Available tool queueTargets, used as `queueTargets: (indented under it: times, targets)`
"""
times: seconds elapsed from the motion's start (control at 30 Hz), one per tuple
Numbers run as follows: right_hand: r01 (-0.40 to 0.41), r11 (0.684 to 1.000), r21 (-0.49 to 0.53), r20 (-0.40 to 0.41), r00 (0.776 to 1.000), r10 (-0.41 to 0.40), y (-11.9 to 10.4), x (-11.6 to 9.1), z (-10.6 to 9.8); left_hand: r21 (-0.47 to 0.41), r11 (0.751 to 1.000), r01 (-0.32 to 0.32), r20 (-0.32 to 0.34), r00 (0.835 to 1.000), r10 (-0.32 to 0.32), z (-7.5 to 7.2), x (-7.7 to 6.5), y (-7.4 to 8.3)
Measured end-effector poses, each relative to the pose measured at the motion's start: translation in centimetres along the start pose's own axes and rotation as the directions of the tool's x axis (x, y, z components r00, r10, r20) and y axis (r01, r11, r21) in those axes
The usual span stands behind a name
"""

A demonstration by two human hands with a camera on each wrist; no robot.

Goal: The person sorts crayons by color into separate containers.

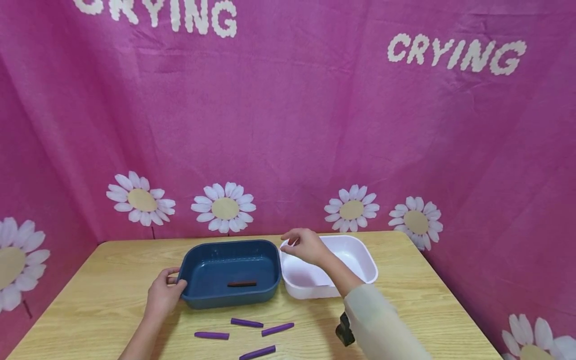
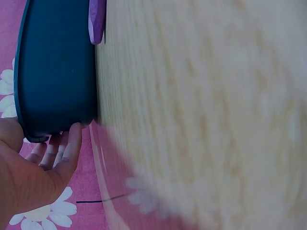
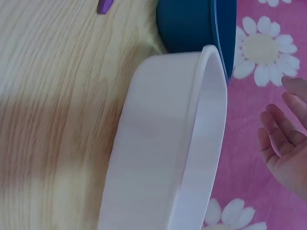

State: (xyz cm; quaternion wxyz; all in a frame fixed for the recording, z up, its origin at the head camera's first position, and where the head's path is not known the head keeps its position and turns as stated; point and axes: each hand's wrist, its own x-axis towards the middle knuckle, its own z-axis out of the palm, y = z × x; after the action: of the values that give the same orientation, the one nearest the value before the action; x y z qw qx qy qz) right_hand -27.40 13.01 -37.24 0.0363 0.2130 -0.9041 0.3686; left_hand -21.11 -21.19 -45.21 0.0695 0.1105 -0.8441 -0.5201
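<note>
At the left end of the dark blue tub [image 1: 231,301], my left hand [image 1: 165,295] grips the rim, thumb at the top edge and fingers against the outer wall [image 2: 55,72]. A brown crayon [image 1: 242,284] lies inside this tub. My right hand [image 1: 306,245] is raised over the left side of the white tub [image 1: 310,292], its fingers loosely bent with nothing between them. In the right wrist view that hand [image 3: 288,139] is apart from the white rim. Several purple crayons, one of them [image 1: 277,329] nearest the white tub, lie on the table before the blue tub.
Both tubs stand side by side, nearly touching, near the back edge of the wooden table [image 1: 432,310]. A pink curtain [image 1: 288,125] with daisies hangs behind and at the sides. A small black device [image 1: 345,331] is at the right sleeve.
</note>
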Motion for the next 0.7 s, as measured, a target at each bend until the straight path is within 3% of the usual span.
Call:
queueTargets:
  times: [0.27, 0.7]
  targets:
    - [-0.085, 0.992, 0.095, -0.049, 0.995, 0.090, 2.6, -1.9, -2.5, 0.016, 1.000, -0.011, 0.002, 1.000, 0.011, -0.1, -0.1, 0.2]
    - [-0.200, 0.973, 0.110, -0.155, 0.964, 0.216, 8.5, -5.6, -6.9, 0.016, 1.000, 0.008, 0.019, 1.000, -0.008, 0.0, 0.1, 0.1]
